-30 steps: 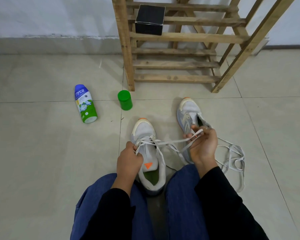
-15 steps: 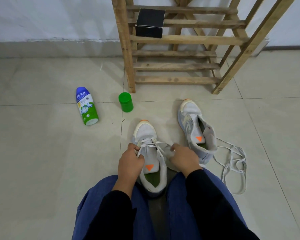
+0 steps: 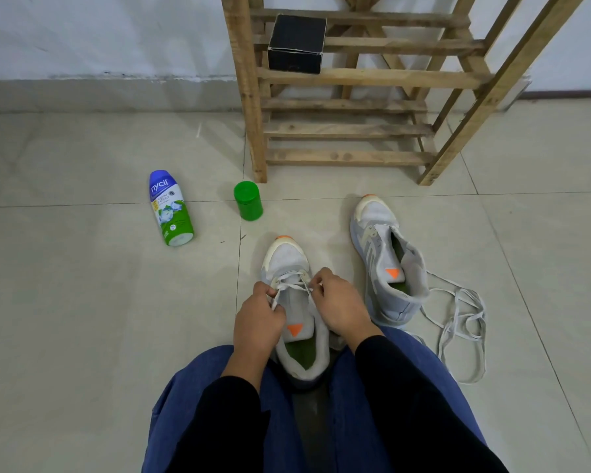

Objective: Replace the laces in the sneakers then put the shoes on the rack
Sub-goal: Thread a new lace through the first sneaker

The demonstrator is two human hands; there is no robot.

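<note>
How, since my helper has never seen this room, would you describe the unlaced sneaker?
Find the wooden rack against the wall. The unlaced sneaker stands on the floor before it. Unlike the half-laced sneaker left of it, it sits untouched beside a loose lace.

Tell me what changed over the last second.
The right hand swung back from over the far sneaker and now pinches the lace at the eyelets of the near sneaker. The left hand kept its grip on the lace. Far sneaker, bottle and rack stayed put.
</note>
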